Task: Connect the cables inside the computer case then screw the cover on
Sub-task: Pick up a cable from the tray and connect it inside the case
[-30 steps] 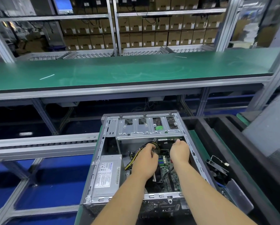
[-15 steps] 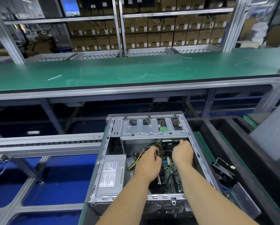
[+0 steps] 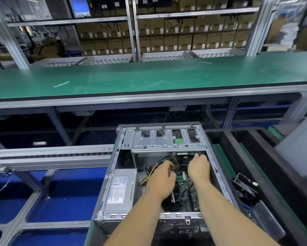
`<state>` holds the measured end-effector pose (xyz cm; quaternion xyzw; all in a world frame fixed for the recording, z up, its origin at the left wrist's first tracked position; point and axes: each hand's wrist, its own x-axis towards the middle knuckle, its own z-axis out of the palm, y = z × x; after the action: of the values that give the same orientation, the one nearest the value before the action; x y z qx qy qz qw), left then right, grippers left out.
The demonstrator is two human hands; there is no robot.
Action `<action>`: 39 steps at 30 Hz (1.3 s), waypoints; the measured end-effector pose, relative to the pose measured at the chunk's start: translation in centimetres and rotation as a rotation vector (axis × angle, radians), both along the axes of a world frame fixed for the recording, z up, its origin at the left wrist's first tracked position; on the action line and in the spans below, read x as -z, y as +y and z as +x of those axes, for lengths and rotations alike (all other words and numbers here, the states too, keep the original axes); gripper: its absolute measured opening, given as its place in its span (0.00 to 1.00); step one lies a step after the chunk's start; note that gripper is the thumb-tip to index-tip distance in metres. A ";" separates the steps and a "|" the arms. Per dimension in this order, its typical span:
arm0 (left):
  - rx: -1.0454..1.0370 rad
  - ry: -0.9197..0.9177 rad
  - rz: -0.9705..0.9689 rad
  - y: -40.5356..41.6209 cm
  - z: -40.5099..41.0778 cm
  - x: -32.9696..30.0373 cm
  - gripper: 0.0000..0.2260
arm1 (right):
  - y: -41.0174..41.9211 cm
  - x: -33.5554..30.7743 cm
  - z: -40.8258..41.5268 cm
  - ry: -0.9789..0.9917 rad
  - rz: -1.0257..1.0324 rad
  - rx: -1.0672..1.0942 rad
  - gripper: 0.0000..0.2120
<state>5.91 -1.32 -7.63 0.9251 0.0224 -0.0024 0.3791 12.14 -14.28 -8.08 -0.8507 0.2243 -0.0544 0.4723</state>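
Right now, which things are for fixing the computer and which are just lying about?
For the job:
computer case, open on top
yellow and black cables
left hand, inside the case
right hand, inside the case
power supply

Just lying about:
green bench
cardboard boxes
black tray

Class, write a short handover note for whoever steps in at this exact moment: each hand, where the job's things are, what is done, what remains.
Left hand: inside the open computer case, fingers curled at the yellow-and-black cable bundle.
Right hand: deeper in, fingertips under the drive cage; what it holds is hidden.
Power supply sits at the case's left; motherboard lies between the arms.
Done: cannot tell.
Left: finish the connections, screw the cover on.
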 end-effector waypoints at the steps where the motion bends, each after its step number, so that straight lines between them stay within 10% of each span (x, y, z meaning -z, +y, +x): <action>1: -0.004 0.006 0.000 0.0 0.0 0.0 0.12 | 0.1 0.0 0.0 -0.002 -0.010 0.002 0.17; 9: 0.057 -0.008 0.029 -0.5 -0.1 -0.1 0.16 | -1.0 -0.9 -1.3 0.005 -0.047 -0.141 0.22; 15: 0.191 -0.222 0.147 -1.6 -0.8 -1.4 0.15 | 0.1 -2.2 -4.5 -0.031 -0.652 -0.276 0.14; 23: 0.109 -0.185 -0.198 -1.0 -1.1 -1.5 0.23 | 0.1 -2.7 -4.9 -0.461 -0.428 -0.304 0.09; 29: 0.076 -0.089 -0.418 -0.4 -0.8 -1.0 0.21 | 0.2 -2.0 -4.2 -0.355 -0.129 -0.722 0.34; 39: 0.096 0.040 -0.512 -0.9 -0.5 -0.8 0.18 | -0.3 -1.5 -3.5 -0.305 -0.039 -0.689 0.19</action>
<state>5.46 -2.18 -6.79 0.7987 -0.0156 -0.0444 0.5999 8.68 -14.56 -6.59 -0.8672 -0.1489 -0.0229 0.4747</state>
